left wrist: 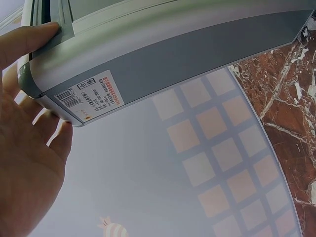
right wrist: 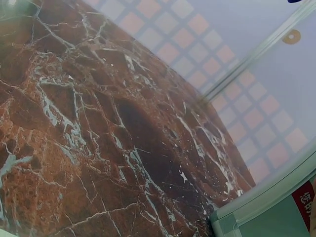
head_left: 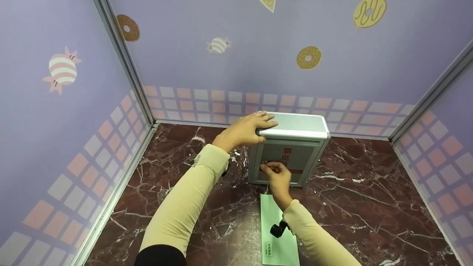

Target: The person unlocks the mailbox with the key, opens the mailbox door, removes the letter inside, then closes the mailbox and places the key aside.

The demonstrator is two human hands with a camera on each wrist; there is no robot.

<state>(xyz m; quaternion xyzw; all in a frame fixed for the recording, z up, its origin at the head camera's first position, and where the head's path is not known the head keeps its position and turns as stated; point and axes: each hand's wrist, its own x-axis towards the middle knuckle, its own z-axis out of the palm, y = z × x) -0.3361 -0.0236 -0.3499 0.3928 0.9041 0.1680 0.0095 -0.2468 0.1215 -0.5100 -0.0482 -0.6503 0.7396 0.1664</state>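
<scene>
A grey suggestion box (head_left: 299, 123) with silver rims and red lettering stands upright on the marbled surface. At its upper left corner my left hand (head_left: 245, 129) holds it, fingers spread over the top and thumb at the front edge. Close up in the left wrist view, the left hand (left wrist: 29, 163) spans that corner beside a white printed label (left wrist: 91, 96). In front of the box's door, my right hand (head_left: 279, 179) pinches a small key-like piece (head_left: 264, 162) near the left edge; fingers mostly hide it. The right wrist view catches just the box's lower corner (right wrist: 266, 219).
A pale green paper strip (head_left: 281, 251) with a small printed patch lies on the dark red marbled surface (head_left: 354, 207), below the right forearm. Purple panels (head_left: 251, 70) with sweets and tile patterns rise behind and on both sides, joined by metal strips.
</scene>
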